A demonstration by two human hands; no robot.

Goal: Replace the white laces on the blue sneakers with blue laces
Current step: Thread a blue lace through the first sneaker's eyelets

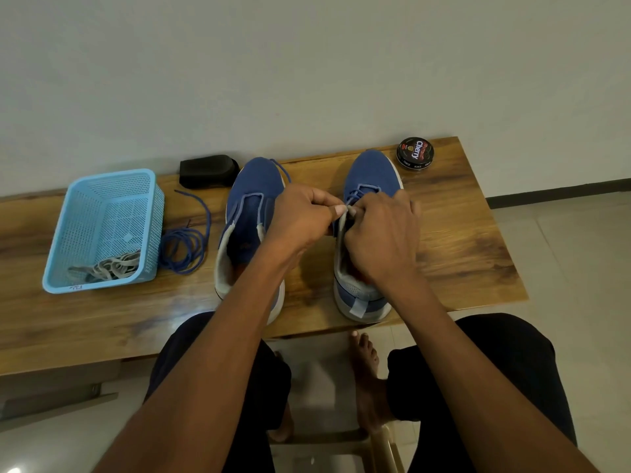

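Observation:
Two blue sneakers stand side by side on the wooden table, toes pointing away from me. The left sneaker has no lace in its eyelets. The right sneaker has a blue lace threaded through its front eyelets. Both hands work at the right sneaker's tongue: my left hand pinches something small at its fingertips, and my right hand curls over the shoe's opening, hiding what it holds. A loose blue lace lies coiled on the table. White laces lie in the light blue basket.
A black brush lies at the back beside the left sneaker. A round black polish tin sits at the back right. The wall runs close behind the table. My knees and bare feet are below the table's front edge.

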